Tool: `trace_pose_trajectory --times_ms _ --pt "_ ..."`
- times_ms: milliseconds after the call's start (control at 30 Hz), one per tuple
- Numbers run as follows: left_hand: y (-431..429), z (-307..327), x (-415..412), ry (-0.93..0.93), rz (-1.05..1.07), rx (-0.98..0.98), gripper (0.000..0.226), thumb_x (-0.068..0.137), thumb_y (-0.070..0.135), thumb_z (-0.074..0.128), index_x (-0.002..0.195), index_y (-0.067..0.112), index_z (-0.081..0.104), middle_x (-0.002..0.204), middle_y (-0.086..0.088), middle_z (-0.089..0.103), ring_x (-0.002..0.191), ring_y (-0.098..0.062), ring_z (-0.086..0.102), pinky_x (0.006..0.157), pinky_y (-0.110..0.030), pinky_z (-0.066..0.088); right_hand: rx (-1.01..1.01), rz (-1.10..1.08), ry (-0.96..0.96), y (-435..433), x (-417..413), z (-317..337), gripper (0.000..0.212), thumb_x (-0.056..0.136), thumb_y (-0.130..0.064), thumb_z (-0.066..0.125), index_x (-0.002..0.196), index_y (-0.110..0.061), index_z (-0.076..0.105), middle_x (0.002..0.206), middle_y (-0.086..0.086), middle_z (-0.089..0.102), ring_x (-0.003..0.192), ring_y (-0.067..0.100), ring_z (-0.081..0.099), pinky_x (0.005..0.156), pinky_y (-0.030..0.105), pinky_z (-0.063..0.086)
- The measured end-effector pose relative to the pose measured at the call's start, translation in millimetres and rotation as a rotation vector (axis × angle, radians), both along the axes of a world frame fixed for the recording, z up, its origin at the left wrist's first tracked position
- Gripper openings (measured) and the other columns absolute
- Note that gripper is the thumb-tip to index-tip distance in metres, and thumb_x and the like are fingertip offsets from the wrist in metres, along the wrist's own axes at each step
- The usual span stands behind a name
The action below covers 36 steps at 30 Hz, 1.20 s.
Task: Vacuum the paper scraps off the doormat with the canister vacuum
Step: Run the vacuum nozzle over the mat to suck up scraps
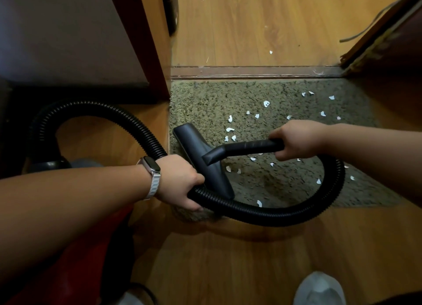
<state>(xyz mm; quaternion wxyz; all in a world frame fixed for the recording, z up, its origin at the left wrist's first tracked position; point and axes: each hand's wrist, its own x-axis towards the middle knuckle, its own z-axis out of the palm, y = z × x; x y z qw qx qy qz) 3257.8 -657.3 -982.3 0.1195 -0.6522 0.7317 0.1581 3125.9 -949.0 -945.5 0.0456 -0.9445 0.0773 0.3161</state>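
A shaggy olive-grey doormat (228,99) lies before the door sill, strewn with several white paper scraps (266,103). The black floor nozzle (196,144) rests on the mat's left part. My right hand (299,139) grips the black wand handle (249,146) that slants down into the nozzle. My left hand (182,181), with a white watch on the wrist, is closed around the black ribbed hose (274,215), which loops from the handle round to the canister vacuum (84,163) at left, mostly hidden by my forearm.
A brown door sill (251,72) borders the mat's far edge, with wooden floor and a few stray scraps (270,52) beyond. A dark door frame (148,42) stands left, a door edge (376,42) right. My white shoe (319,288) is at bottom right.
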Motion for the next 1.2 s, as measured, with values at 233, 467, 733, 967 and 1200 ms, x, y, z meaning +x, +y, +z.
trace_pose_trajectory --times_ms 233,467,733,967,1200 --pt "-11 4 3 -0.008 0.016 -0.009 0.06 0.079 0.082 0.041 0.092 0.026 0.056 0.079 0.004 0.066 0.073 -0.019 0.065 0.067 -0.034 0.055 0.074 0.035 0.064 -2 -7 -21 0.016 0.081 -0.037 0.065 0.092 -0.028 0.059 0.07 -0.008 0.058 0.061 0.007 0.054 0.058 0.027 0.043" --pt "-16 -5 10 -0.038 -0.001 0.033 0.061 0.078 0.08 0.038 0.098 0.027 0.059 0.083 0.005 0.066 0.079 -0.02 0.066 0.071 -0.033 0.055 0.159 -0.201 -0.039 -17 -21 -32 0.022 0.083 -0.032 0.066 0.1 -0.023 0.055 0.077 -0.006 0.058 0.076 0.022 0.058 0.064 0.03 0.04" --pt "-48 10 19 -0.05 -0.004 0.119 0.053 0.081 0.076 0.045 0.099 0.027 0.055 0.087 0.004 0.066 0.083 -0.02 0.066 0.071 -0.032 0.053 0.2 -0.206 -0.012 -8 -40 -21 0.032 0.088 -0.035 0.061 0.119 -0.034 0.055 0.079 -0.008 0.06 0.07 0.015 0.057 0.065 0.03 0.047" --pt "-69 24 -9 0.025 0.174 0.342 0.049 0.072 0.076 0.054 0.083 0.029 0.054 0.076 0.007 0.061 0.076 -0.018 0.064 0.066 -0.029 0.05 0.068 -0.143 0.016 -9 -66 -16 0.027 0.083 -0.041 0.06 0.109 -0.033 0.055 0.068 -0.009 0.05 0.066 0.02 0.053 0.055 0.029 0.038" --pt "-82 41 -22 0.048 0.152 0.182 0.046 0.068 0.077 0.05 0.076 0.031 0.052 0.062 0.008 0.053 0.061 -0.012 0.053 0.059 -0.028 0.045 0.119 -0.33 -0.044 -21 -107 -10 0.019 0.08 -0.04 0.067 0.082 -0.033 0.049 0.064 -0.011 0.05 0.065 0.018 0.053 0.057 0.031 0.04"
